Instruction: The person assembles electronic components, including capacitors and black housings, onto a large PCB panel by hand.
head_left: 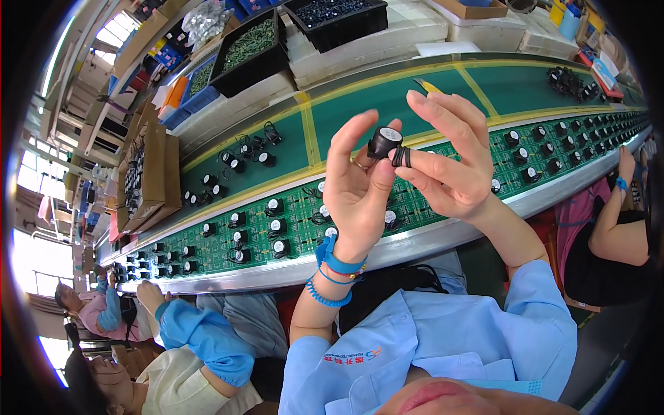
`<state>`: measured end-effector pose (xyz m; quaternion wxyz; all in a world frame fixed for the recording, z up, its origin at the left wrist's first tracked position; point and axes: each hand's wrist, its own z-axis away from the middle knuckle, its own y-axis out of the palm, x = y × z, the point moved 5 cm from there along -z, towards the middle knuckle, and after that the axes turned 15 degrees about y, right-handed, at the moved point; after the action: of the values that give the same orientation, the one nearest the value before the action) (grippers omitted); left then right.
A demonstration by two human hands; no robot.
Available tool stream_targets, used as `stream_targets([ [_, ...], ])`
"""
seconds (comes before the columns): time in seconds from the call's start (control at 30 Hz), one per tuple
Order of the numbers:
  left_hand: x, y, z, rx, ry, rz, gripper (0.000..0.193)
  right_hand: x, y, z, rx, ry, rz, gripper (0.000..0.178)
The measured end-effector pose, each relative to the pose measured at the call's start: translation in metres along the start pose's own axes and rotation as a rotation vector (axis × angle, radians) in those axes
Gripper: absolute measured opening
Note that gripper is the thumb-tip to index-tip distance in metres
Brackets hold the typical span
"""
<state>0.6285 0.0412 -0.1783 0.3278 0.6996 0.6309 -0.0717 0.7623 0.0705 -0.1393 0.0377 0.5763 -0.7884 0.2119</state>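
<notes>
Above the work line I hold up a small black cylindrical buzzer (389,137) with a round white label. My left hand (355,197), with blue bands at its wrist, has the thumb and a partly hidden finger around the buzzer's lower side, while the index finger stands up apart. In my right hand (456,169), the thumb and index finger pinch the buzzer's coiled black wire (401,158); the other fingers are raised. Below lie green circuit boards (259,227) in a long row, bearing similar black buzzers with white tops.
Loose buzzers with wires (245,149) lie on the green mat at left, beside a cardboard box (162,173). A yellow cutter (430,87) and a black wired heap (570,84) are farther back. Black bins (252,45) of parts stand behind. Co-workers sit on both sides.
</notes>
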Motion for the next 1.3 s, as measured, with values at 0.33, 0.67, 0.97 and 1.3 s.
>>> stream_targets([
  [0.33,-0.007,-0.004,0.002,0.283,-0.112,-0.006,0.043,-0.008,-0.007,-0.004,0.291,-0.011,-0.243,0.019],
  [0.67,-0.012,0.003,0.005,0.375,-0.228,-0.064,0.043,-0.009,-0.006,-0.013,0.449,0.085,-0.316,0.025],
  [0.97,-0.013,0.002,-0.007,0.338,-0.154,-0.101,0.041,-0.013,-0.021,-0.03,0.447,0.373,-0.369,0.021],
  [1.3,-0.009,-0.005,-0.002,0.017,-0.159,-0.069,0.052,-0.006,-0.017,-0.014,0.255,0.35,-0.319,0.057],
])
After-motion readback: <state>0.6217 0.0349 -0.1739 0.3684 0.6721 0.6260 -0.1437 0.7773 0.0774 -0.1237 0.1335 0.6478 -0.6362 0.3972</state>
